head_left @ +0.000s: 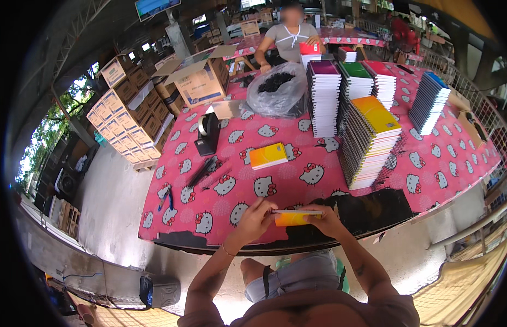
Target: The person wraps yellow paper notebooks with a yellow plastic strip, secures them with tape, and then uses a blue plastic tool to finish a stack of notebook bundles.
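Near the table's front edge I hold a small yellow-orange notebook [292,219] edge-on, its page edge up. My right hand [325,220] is closed round its right end. At its left end, the fingers of my left hand [255,222] are pinched together against the corner; whether a thin coil is between them is too small to tell. A similar yellow notebook [268,156] lies flat farther up the table. Left of it lie a bundle of thin black coils [202,171] and blue-handled pliers [166,198].
Tall stacks of spiral notebooks, yellow [373,117], purple [323,98] and blue [429,103], stand at the right. A black tape dispenser [208,134], a plastic bag of black coils [276,90] and an open carton [201,82] are farther back. A co-worker [291,41] sits opposite.
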`<state>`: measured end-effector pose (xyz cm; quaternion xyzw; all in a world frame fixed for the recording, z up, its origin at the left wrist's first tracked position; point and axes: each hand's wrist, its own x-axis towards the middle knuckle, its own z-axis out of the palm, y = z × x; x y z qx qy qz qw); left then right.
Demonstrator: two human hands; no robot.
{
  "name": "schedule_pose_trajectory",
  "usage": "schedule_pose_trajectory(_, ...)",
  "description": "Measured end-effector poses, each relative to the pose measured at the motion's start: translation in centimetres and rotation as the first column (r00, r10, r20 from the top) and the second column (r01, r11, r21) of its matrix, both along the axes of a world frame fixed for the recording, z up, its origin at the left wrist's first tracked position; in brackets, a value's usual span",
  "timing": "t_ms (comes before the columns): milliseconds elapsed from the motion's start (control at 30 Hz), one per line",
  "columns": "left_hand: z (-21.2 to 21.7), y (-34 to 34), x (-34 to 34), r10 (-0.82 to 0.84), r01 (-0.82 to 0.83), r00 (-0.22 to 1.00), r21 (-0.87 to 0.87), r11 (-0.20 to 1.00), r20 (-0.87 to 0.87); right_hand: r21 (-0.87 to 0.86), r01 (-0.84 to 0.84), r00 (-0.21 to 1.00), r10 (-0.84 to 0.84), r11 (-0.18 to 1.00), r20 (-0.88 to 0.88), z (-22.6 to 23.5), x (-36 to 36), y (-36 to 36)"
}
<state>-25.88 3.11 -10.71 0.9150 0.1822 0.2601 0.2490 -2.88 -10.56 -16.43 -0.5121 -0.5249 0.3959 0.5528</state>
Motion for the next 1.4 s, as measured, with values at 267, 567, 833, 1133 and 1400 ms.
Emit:
schedule_pose_trajectory(267,-4.4,-6.3,-0.1,0.364,-0.257,0.930,0.621,0.740,-0.048,0.051,0.107,0.994,-0.106,0.993,-0.010,1.7,-1.7,-1.2)
schedule_pose_trajectory(567,3.1,-1.7,1.5,-0.044,0.055,0.997,0.180,0.982,-0.064,0.006,0.007,1.000,-0.007,1.000,0.016,1.2,-0.6,-1.8)
schedule_pose_trajectory(833,3.3,-1.2,0.9,-0.079,0.093,0.954,0.035,0.995,-0.289,-0.032,0.037,0.999,-0.037,0.999,0.013,1.2,-1.0,-2.2)
schedule_pose_trajectory(1133,-4.0,-8.3,-0.3,0.256,0.023,0.922,0.699,0.715,-0.292,0.011,0.052,0.996,-0.051,0.999,-0.073,3.1,-2.4,-1.6)
schedule_pose_trajectory(1400,1.4,-5.2,1.5,0.473,-0.294,0.870,0.622,0.725,-0.140,-0.042,-0.046,0.998,0.044,0.998,-0.041,2.4,-2.0,-1.5)
